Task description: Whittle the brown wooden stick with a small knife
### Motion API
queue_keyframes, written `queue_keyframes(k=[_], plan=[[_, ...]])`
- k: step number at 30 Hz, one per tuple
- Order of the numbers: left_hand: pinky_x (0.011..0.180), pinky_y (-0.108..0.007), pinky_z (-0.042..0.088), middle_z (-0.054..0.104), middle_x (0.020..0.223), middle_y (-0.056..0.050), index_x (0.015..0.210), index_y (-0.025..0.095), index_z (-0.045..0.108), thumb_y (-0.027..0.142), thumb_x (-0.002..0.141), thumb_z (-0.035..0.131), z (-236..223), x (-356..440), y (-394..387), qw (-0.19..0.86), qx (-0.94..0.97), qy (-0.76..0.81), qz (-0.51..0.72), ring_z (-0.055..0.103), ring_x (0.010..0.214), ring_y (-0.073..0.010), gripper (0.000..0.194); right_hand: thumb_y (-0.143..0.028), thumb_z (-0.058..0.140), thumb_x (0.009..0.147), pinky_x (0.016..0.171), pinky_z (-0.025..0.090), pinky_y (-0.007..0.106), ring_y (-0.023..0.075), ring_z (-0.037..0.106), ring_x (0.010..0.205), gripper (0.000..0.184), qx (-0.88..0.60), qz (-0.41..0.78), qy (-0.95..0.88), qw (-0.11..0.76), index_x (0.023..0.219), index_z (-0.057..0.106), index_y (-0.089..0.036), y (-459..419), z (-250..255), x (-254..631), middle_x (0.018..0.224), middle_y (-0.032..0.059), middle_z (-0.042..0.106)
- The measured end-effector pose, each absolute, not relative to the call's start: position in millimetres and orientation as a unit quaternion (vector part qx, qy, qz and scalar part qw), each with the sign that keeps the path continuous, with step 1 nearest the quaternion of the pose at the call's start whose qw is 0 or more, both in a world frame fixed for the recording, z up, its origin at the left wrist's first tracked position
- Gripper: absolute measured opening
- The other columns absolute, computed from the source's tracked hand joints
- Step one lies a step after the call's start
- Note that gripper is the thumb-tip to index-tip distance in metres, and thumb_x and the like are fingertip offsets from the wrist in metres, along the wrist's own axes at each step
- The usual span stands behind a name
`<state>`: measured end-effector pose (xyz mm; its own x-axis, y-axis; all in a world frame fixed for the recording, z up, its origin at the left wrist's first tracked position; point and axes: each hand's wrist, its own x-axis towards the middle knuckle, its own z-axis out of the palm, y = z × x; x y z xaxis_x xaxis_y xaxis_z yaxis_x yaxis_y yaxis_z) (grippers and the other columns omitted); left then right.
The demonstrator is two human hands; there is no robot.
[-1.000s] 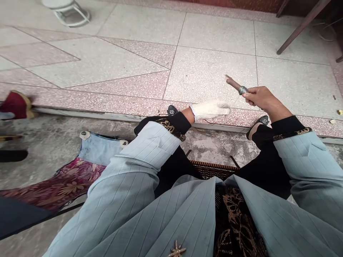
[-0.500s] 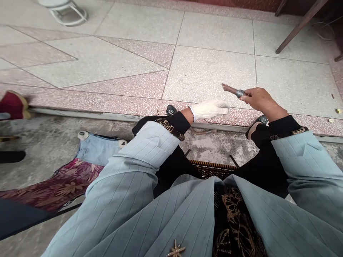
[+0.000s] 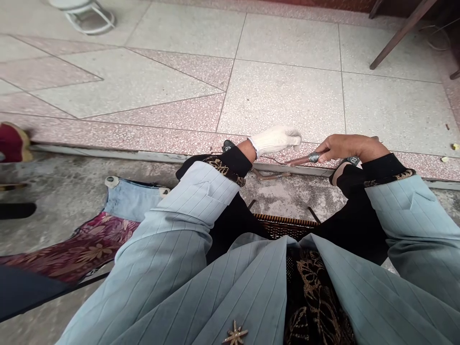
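My right hand (image 3: pixel 341 147), bare, is closed around a brown stick (image 3: pixel 299 161) with silvery wire (image 3: pixel 314 157) wound about it near my fingers. The stick's free end points left, low over the step edge. A white knitted glove covers my left hand (image 3: pixel 278 139), which is just left of the stick and apart from it. Its fingers are curled down, and whatever they may hold is hidden. A thin dark strand runs below the glove. Beneath my hands, a second bent brown stick (image 3: pixel 271 177) lies on the concrete by the step.
I sit on a woven seat (image 3: pixel 285 227) before a low tiled step (image 3: pixel 161 125). At left are a cloth chair (image 3: pixel 132 199) and a red shoe (image 3: pixel 13 142). Farther off stand a white stool (image 3: pixel 94 21) and a wooden leg (image 3: pixel 398 38) of some furniture.
My right hand has lowered the stick toward me, from above the tiles to the step edge. My left hand has shifted slightly up and left, its fingers bending further down.
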<state>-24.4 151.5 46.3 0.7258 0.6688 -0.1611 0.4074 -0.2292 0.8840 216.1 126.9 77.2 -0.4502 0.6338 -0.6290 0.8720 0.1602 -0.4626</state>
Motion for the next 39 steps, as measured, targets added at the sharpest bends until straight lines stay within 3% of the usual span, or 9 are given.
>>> queue_keyframes(k=[6, 13, 17, 21, 28, 31, 34, 37, 39], plan=[[0.051, -0.023, 0.032, 0.052, 0.064, 0.000, 0.082, 0.014, 0.061, 0.021, 0.087, 0.054, 48.8, -22.7, 148.8, 0.576, 0.731, 0.338, 0.138, 0.042, 0.051, -0.0079, 0.012, -0.044, 0.074, 0.072, 0.073, 0.044, 0.031, 0.0203, 0.061, 0.085, 0.035, 0.440, -0.518, 0.733, 0.020, 0.101, 0.079, -0.025, 118.2, 100.0, 218.5, 0.090, 0.0008, 0.072], [0.051, -0.021, 0.036, 0.049, 0.058, 0.000, 0.079, 0.012, 0.060, 0.023, 0.095, 0.049, 50.5, -14.9, 138.9, 0.646, 0.672, 0.307, 0.189, 0.043, 0.049, -0.0067, 0.023, -0.042, 0.069, 0.083, 0.057, 0.039, 0.029, 0.0143, 0.051, 0.062, 0.020, 0.554, -0.421, 0.668, -0.263, 0.080, 0.071, -0.022, 113.7, 103.3, 211.1, 0.064, 0.0011, 0.055], [0.056, -0.020, 0.040, 0.055, 0.062, -0.001, 0.082, 0.012, 0.062, 0.026, 0.096, 0.050, 39.9, -9.6, 135.1, 0.677, 0.671, 0.256, 0.161, 0.049, 0.054, -0.0073, 0.024, -0.041, 0.068, 0.085, 0.053, 0.038, 0.030, 0.0133, 0.048, 0.059, 0.021, 0.597, -0.386, 0.622, -0.329, 0.078, 0.065, -0.021, 121.0, 95.2, 208.7, 0.064, 0.0015, 0.052], [0.055, -0.020, 0.040, 0.056, 0.064, -0.002, 0.083, 0.012, 0.064, 0.028, 0.096, 0.050, 36.5, -8.7, 134.8, 0.677, 0.678, 0.239, 0.156, 0.051, 0.056, -0.0074, 0.025, -0.039, 0.070, 0.083, 0.056, 0.038, 0.032, 0.0160, 0.051, 0.062, 0.020, 0.645, -0.300, 0.647, -0.276, 0.087, 0.071, -0.019, 129.8, 85.9, 217.5, 0.066, 0.0029, 0.055], [0.051, -0.020, 0.036, 0.057, 0.062, -0.001, 0.081, 0.013, 0.063, 0.027, 0.092, 0.053, 43.8, -14.6, 137.0, 0.630, 0.724, 0.261, 0.105, 0.048, 0.050, -0.0067, 0.021, -0.039, 0.068, 0.081, 0.061, 0.037, 0.034, 0.0216, 0.057, 0.073, 0.025, 0.681, -0.161, 0.713, -0.038, 0.099, 0.078, -0.024, 133.3, 77.3, 220.5, 0.077, 0.0072, 0.067], [0.049, -0.021, 0.033, 0.055, 0.059, 0.000, 0.078, 0.014, 0.063, 0.026, 0.091, 0.055, 46.8, -17.3, 138.2, 0.610, 0.733, 0.279, 0.113, 0.046, 0.048, -0.0067, 0.019, -0.040, 0.073, 0.076, 0.061, 0.037, 0.034, 0.0203, 0.057, 0.070, 0.022, 0.650, -0.216, 0.725, 0.068, 0.093, 0.080, -0.027, 132.9, 75.8, 216.0, 0.075, 0.0053, 0.068], [0.048, -0.021, 0.031, 0.053, 0.058, 0.001, 0.075, 0.013, 0.061, 0.021, 0.089, 0.056, 49.3, -20.1, 141.4, 0.598, 0.726, 0.310, 0.140, 0.043, 0.047, -0.0059, 0.017, -0.041, 0.076, 0.072, 0.062, 0.039, 0.031, 0.0167, 0.055, 0.066, 0.022, 0.530, -0.380, 0.747, 0.130, 0.090, 0.080, -0.027, 130.0, 81.3, 215.1, 0.068, 0.0003, 0.067], [0.049, -0.020, 0.031, 0.054, 0.063, 0.001, 0.077, 0.013, 0.060, 0.017, 0.089, 0.057, 52.4, -21.8, 144.5, 0.602, 0.706, 0.329, 0.172, 0.042, 0.048, -0.0049, 0.013, -0.043, 0.076, 0.074, 0.061, 0.041, 0.028, 0.0125, 0.052, 0.063, 0.030, 0.394, -0.539, 0.740, 0.084, 0.096, 0.078, -0.025, 124.6, 93.5, 217.7, 0.068, -0.0024, 0.065], [0.049, -0.020, 0.033, 0.055, 0.066, 0.000, 0.080, 0.012, 0.060, 0.015, 0.091, 0.054, 55.0, -21.8, 145.1, 0.617, 0.688, 0.319, 0.208, 0.043, 0.049, -0.0047, 0.014, -0.044, 0.075, 0.076, 0.057, 0.041, 0.026, 0.0104, 0.049, 0.060, 0.029, 0.384, -0.578, 0.717, -0.059, 0.095, 0.077, -0.022, 120.3, 100.9, 218.7, 0.068, -0.0019, 0.062]])
